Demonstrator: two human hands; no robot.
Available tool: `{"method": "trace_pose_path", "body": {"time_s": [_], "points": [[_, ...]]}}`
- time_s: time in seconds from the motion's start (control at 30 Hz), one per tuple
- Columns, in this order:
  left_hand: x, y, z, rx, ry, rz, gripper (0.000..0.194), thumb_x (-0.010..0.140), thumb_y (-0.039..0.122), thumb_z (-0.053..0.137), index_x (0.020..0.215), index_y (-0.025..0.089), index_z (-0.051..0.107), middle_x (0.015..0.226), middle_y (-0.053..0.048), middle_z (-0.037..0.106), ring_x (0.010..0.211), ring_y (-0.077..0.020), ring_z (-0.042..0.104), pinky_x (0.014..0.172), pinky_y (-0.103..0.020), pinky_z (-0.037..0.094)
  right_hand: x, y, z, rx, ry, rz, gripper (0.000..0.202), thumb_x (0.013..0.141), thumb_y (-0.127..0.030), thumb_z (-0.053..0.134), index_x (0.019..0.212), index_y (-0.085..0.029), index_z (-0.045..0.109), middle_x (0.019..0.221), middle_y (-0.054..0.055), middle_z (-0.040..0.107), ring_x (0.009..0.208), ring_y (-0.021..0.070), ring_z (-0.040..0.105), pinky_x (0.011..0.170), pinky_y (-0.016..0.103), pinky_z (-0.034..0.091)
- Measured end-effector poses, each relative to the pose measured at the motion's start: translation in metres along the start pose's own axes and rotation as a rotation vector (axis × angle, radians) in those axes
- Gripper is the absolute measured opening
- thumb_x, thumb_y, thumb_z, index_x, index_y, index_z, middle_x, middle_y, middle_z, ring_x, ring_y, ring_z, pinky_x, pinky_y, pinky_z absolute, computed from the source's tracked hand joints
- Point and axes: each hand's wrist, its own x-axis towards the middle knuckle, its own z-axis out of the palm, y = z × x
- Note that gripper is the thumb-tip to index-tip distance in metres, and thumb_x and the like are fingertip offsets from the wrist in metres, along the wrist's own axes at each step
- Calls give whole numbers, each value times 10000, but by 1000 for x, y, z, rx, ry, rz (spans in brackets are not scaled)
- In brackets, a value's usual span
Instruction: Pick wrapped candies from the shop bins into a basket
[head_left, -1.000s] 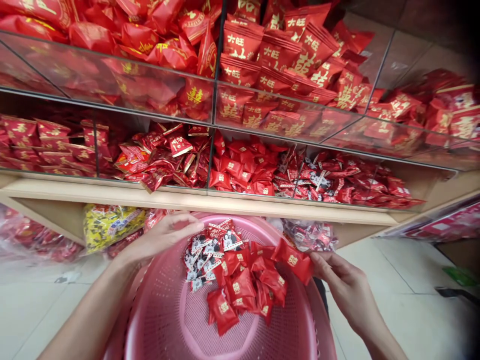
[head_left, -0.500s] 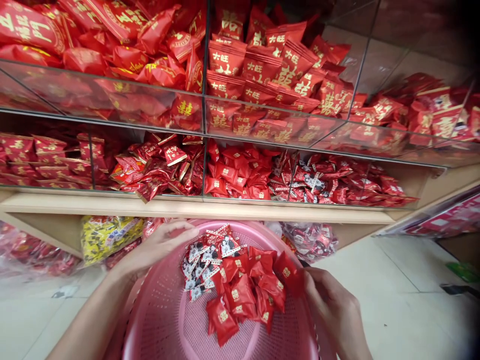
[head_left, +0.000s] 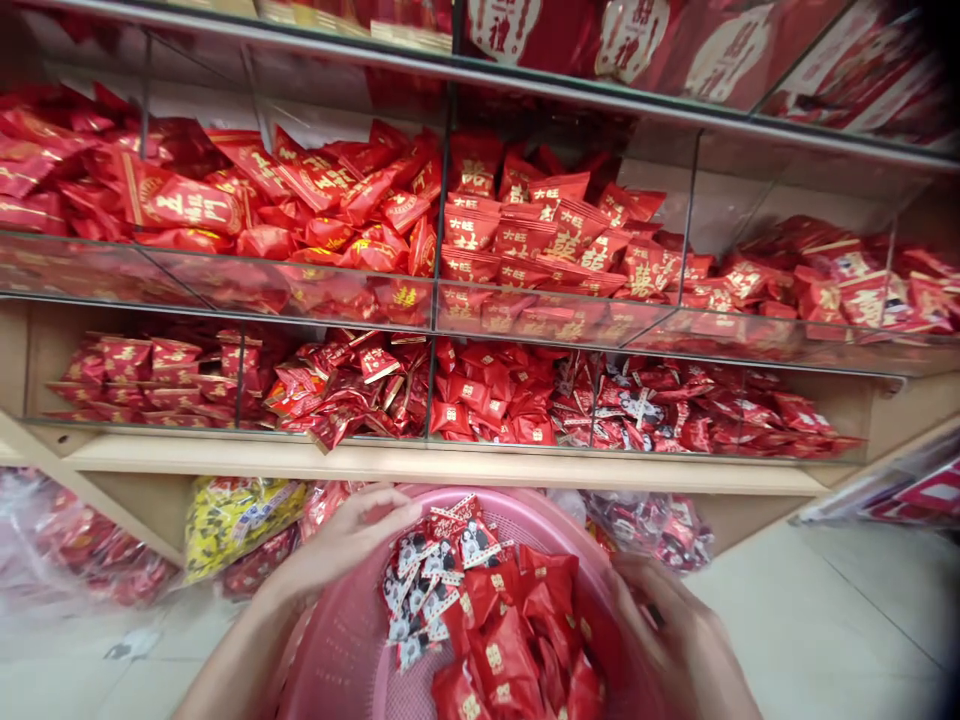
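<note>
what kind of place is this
Likely a shop selling sweets or snacks: red packets are heaped on clear-fronted, divided shelves, a yellow bag sits below, and a pink basket holds small wrapped pieces.

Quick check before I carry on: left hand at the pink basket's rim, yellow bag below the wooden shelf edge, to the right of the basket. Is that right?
Not quite: the yellow bag is to the left of the pink basket, as the head view shows. It is below the wooden shelf edge, and the left hand is at the basket's rim.
</note>
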Motion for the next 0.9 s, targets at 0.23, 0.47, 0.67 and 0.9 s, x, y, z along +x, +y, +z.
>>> {"method": "trace_pose_path", "body": {"time_s": [0.23,0.47,0.67,0.9], "points": [[2,-9,1,-37,11,26,376,833,513,493,912,182,653,950,-29,641,918,-180,558,866,-297,399,99,-58,4,146,29,-159,198,879,-344,474,846,-203,609,819,44,665,732,178,616,675,263,464],[0,-5,1,3,44,16,405,822,535,487,862,168,653,950,-37,644,937,-189,559,885,-303,395,207,-94,44,258,-70,53,194,753,-321,618,616,-186,597,516,20,622,533,179,608,568,266,450],[-2,-2,1,6,48,21,411,817,544,486,872,176,661,967,-39,653,943,-198,563,886,-320,398,221,-99,65,423,-206,196,289,789,-261,613,526,-163,543,432,1,578,312,85,472,321,190,355],[-1,-3,0,-12,36,24,413,815,535,495,895,169,669,961,-44,665,942,-195,577,884,-314,414,213,-111,51,723,-279,292,285,840,-95,521,565,-162,490,518,-2,607,411,78,566,340,148,423]]}}
